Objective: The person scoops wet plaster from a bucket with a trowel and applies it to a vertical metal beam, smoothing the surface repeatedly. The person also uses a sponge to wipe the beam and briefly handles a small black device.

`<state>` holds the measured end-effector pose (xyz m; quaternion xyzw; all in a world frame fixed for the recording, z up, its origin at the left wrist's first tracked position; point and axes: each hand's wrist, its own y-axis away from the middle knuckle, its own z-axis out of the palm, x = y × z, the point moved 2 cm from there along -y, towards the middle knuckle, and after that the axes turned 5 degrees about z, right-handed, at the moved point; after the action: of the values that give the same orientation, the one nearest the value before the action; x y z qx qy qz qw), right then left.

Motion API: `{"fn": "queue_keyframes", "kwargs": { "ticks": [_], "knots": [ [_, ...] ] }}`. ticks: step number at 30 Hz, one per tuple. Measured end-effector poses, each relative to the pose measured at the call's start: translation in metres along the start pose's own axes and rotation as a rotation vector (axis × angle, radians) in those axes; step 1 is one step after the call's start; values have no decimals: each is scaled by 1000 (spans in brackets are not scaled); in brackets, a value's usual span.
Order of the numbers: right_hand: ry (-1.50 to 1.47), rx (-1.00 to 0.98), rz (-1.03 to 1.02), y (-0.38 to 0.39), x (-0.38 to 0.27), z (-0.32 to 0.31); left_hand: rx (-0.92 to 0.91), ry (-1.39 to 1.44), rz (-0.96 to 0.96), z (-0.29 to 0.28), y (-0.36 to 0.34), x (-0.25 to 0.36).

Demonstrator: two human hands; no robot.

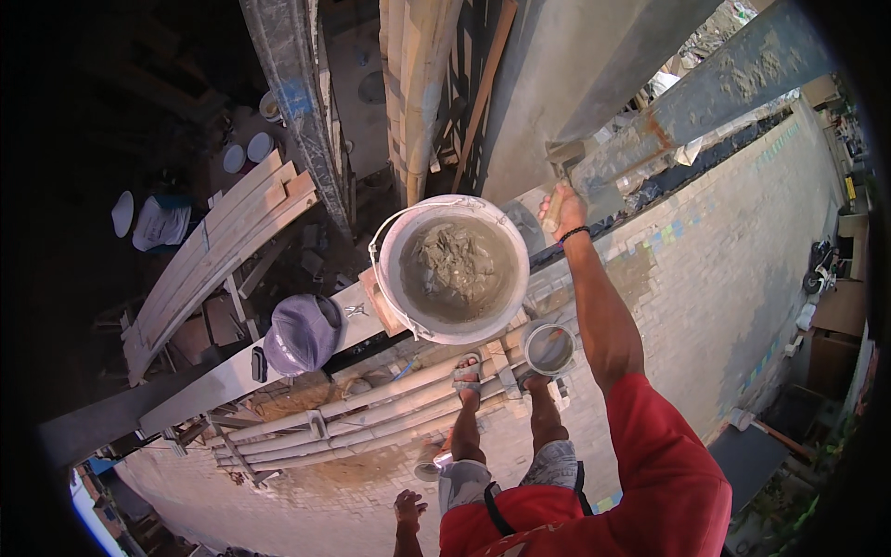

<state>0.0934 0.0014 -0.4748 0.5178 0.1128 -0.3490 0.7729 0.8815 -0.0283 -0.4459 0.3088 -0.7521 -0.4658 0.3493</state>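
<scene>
My right hand (pixel 568 210) grips the wooden handle of a trowel (pixel 561 158), whose blade touches the concrete surface (pixel 529 111) near a mortar-smeared beam (pixel 696 84). To its lower left, a white bucket (pixel 394 218) with a wire handle holds wet grey mortar (pixel 455 260). Below that, a small pail (pixel 568 357) with grey liquid sits near my feet. My left hand (pixel 410 511) hangs low beside my body, fingers loosely bent and apart, holding nothing.
My feet stand on bamboo poles (pixel 362 418) high above a paved surface (pixel 715 278). A purple hat (pixel 302 334) and black object (pixel 259 364) lie on the narrow ledge (pixel 195 395). Planks (pixel 223 237), upright poles (pixel 408 93), a person (pixel 162 223) below, and a scooter (pixel 819 265) are around.
</scene>
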Motion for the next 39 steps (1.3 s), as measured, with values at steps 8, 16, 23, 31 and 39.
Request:
{"fn": "queue_keyframes", "kwargs": {
  "ticks": [8, 16, 23, 31, 39],
  "knots": [
    [3, 9, 10, -1, -4, 0, -1, -60, 27, 2, 0, 2],
    [45, 10, 9, -1, -11, 19, -8, -23, 33, -7, 0, -5],
    [-10, -55, -37, 10, -11, 11, 5, -90, 19, -8, -1, 6],
    [-2, 44, -101, 21, 13, 4, -8, -67, 30, 6, -3, 17],
    [-7, 78, -79, 3, 5, 8, 14, -81, -1, 1, 0, 10]
  ]
}}
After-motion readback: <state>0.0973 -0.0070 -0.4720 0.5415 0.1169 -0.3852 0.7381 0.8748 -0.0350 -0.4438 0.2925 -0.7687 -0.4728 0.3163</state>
